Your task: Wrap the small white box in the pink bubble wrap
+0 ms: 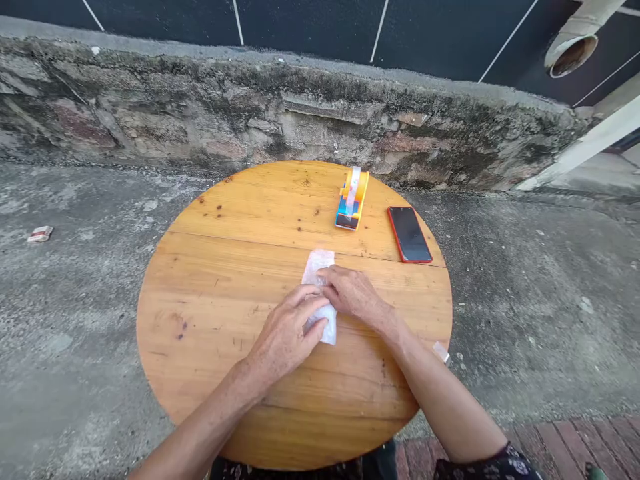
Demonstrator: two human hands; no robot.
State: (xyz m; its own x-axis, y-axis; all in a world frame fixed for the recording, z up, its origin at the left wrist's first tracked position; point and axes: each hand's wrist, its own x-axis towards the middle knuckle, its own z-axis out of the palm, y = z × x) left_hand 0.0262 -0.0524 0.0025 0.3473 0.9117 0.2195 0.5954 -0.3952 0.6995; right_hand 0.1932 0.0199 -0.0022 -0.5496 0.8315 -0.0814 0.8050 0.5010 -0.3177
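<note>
Well to the left of the hands, a small crumpled packet (41,234) lies on the grey concrete ground (75,320); beyond the hands, a rough stone wall (175,113) runs across from the left; nearer in, the round wooden tabletop (200,280) spreads under and around both hands; the left hand (287,330) reaches in with its fingers parted and its thumb held away from them, the tips lying over the left and near part of a white wrap (320,261); this wrap, a translucent strip lying flat on the tabletop, sits between and beneath the hands, one end showing just past the fingers and the other nearer the person; the right hand (350,293) has its fingers bent over the middle of the wrap, and whether they pinch it I cannot tell; farther out from the right hand stands a yellow and blue tape dispenser (346,205) with its roll; to the right of that, also beyond the right hand, a red-edged phone (410,233) lies with its dark screen up; just beside the right forearm, a pale scrap (441,351) rests at the tabletop's edge
</note>
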